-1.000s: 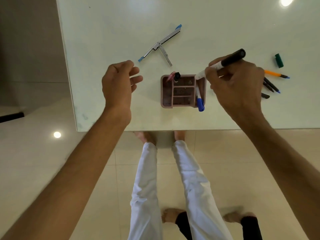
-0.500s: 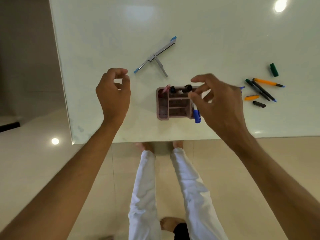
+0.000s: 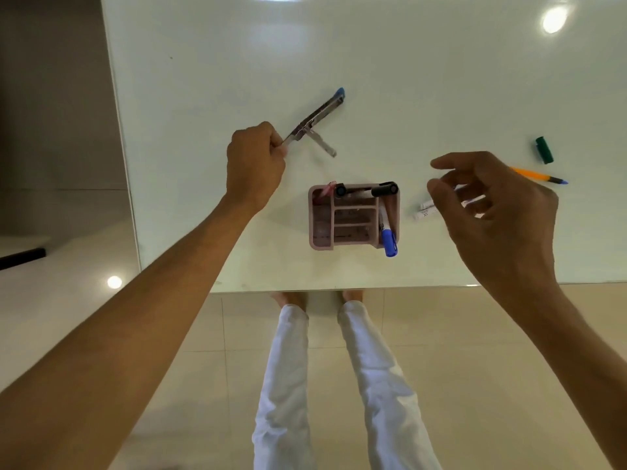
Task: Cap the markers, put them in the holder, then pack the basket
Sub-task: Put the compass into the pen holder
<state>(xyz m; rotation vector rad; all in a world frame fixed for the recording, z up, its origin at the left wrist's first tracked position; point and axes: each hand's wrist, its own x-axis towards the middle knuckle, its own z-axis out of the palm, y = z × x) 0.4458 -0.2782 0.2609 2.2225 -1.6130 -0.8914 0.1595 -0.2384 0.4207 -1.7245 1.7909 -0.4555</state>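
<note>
A pink compartment holder (image 3: 320,244) stands near the table's front edge. Two black-capped markers (image 3: 384,189) lean in its back compartments, and a blue-capped marker (image 3: 389,241) sticks out of its right one. My left hand (image 3: 254,167) is closed on the near end of a folding metal tool with blue tips (image 3: 317,118), left of and behind the holder. My right hand (image 3: 498,212) hovers to the holder's right with fingers apart, just over a white marker barrel (image 3: 424,211) lying on the table. A green cap (image 3: 544,150) and an orange pen (image 3: 536,175) lie farther right.
The glossy white table (image 3: 373,45) ends at a front edge just behind the holder and a left edge near my left forearm. My white-trousered legs (image 3: 369,361) and a tiled floor show below. My right hand hides other items on the table.
My right hand left the black-capped marker in the holder and moved right over the loose markers. My left hand reached back and closed on the metal tool's end.
</note>
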